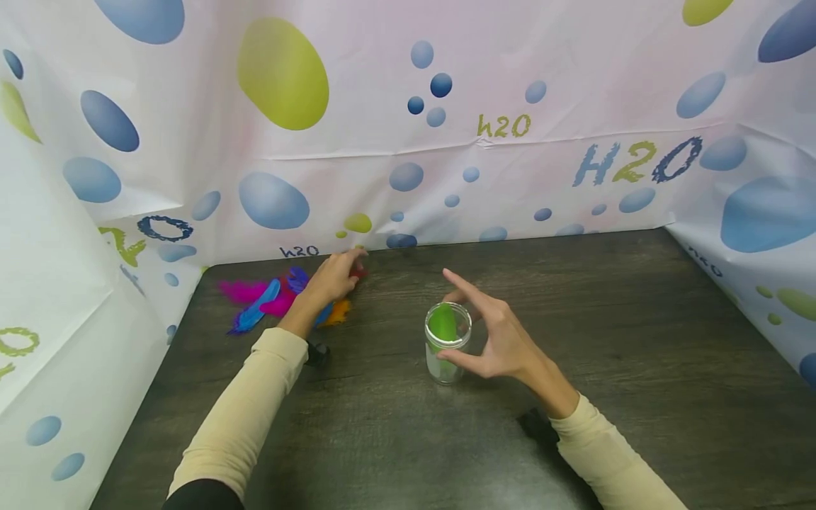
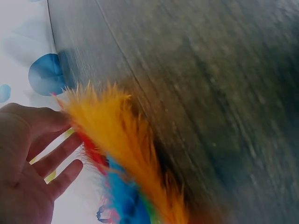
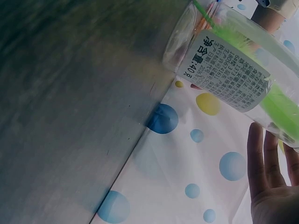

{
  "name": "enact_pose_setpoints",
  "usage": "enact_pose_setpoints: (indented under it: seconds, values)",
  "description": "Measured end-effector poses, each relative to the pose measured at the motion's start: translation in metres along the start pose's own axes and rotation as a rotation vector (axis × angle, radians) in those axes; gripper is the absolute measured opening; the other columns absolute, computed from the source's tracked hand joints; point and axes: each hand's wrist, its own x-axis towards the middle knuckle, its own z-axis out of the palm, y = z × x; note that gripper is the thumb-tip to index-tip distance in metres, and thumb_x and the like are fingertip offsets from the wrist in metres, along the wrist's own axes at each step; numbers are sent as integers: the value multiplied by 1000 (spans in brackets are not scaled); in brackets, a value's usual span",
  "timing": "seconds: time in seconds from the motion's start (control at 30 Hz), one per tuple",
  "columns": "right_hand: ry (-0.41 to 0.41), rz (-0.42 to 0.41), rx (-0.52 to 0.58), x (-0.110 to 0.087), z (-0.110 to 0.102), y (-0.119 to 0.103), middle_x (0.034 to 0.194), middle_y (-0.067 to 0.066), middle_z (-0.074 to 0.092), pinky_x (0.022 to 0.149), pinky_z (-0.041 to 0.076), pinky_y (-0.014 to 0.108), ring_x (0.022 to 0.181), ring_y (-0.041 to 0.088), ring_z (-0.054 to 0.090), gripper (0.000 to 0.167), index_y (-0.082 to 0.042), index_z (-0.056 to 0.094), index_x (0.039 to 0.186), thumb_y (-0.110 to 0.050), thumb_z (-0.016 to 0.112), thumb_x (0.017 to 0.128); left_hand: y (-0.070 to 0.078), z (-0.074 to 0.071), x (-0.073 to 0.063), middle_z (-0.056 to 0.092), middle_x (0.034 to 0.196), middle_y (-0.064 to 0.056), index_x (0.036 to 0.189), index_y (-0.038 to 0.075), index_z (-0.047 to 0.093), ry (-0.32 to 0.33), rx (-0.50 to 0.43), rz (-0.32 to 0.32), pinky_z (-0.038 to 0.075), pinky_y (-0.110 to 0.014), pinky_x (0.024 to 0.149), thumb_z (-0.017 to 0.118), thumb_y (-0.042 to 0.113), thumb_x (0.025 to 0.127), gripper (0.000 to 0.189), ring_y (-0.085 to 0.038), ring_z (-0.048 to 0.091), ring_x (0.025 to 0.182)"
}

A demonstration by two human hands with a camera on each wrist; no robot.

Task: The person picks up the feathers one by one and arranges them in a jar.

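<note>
My left hand [image 1: 333, 278] is at the right end of a pile of colored feathers [image 1: 253, 312]. In the left wrist view its thumb and forefinger meet at the tip of a red feather [image 2: 95, 153], seemingly pinching it; the other fingers spread loosely. A fluffy orange-yellow feather [image 2: 124, 135] and a blue feather [image 2: 122, 196] lie beside it. My right hand [image 1: 494, 329] curves loosely about a clear jar [image 1: 438, 365], thumb in front and fingers behind. Whether it presses the glass is hard to tell. A green feather [image 1: 443, 322] stands inside the jar.
The dark wood-patterned table [image 1: 612, 333] has a white covering [image 1: 357, 198] with blue and green dots rising behind it and at both sides. A printed white label [image 3: 224, 70] is on the jar. Several pink, blue and purple feathers lie at the table's left back.
</note>
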Motion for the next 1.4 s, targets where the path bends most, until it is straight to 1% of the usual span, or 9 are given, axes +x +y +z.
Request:
enact_pose_setpoints:
  seconds: [0.23,0.33,0.43,0.57,0.73,0.9,1.03,1.2,1.4]
  values:
    - [0,4,-5,0,2,-2,113,11,70,61,56,30,101,25,69,96,1,37,158,-59,71,90,0,1,0,68,100,-14,144,-2,54,-3,7,-14,57,-45,85,62,-9,95,50,-30,66,88]
    - [-1,9,-4,0,2,-3,113,11,70,61,56,29,101,24,69,96,1,37,157,-59,71,90,0,1,-1,66,90,-10,143,-2,55,-2,3,-23,54,-39,74,62,-8,96,48,-25,62,76]
    - [-2,7,1,-1,2,-3,113,11,70,60,57,31,100,25,69,96,1,36,158,-58,71,90,0,0,-2,66,86,-9,144,-1,55,-5,-4,-35,51,-37,68,62,-7,97,48,-22,60,71]
    - [0,-2,1,-1,2,-2,112,11,71,59,57,34,100,25,70,95,2,37,157,-57,72,91,0,-1,-3,67,87,-10,143,-1,55,23,-17,-29,51,-38,69,62,-7,96,48,-23,61,71]
    - [-3,3,0,-1,1,-2,113,12,71,60,57,32,100,25,70,96,1,36,157,-57,71,91,0,-3,-3,68,87,-11,142,-3,55,65,-58,10,52,-38,69,62,-8,96,47,-24,62,72]
    - [-9,20,4,1,0,-3,114,12,70,60,59,39,102,26,70,97,2,36,157,-58,72,90,-1,-7,-4,69,88,-13,139,-5,57,105,-111,35,55,-41,73,64,-10,94,46,-27,64,75]
    - [-11,17,5,2,-2,-3,113,12,70,59,59,40,101,26,69,95,0,36,158,-57,72,91,-2,-11,-6,71,89,-17,138,-7,57,158,-168,47,58,-46,78,66,-10,94,45,-32,68,80]
    - [-8,6,1,3,-3,-3,113,12,70,59,57,35,101,26,69,95,3,37,157,-57,71,91,-3,-14,-9,72,92,-21,141,-9,54,232,-250,30,60,-47,79,67,-9,95,48,-34,70,83]
    - [-15,26,16,3,-3,-5,113,12,70,59,59,41,102,26,69,96,4,36,156,-57,72,91,-1,-21,-14,73,93,-25,137,-10,56,357,-337,37,61,-50,80,72,-9,92,48,-38,70,83]
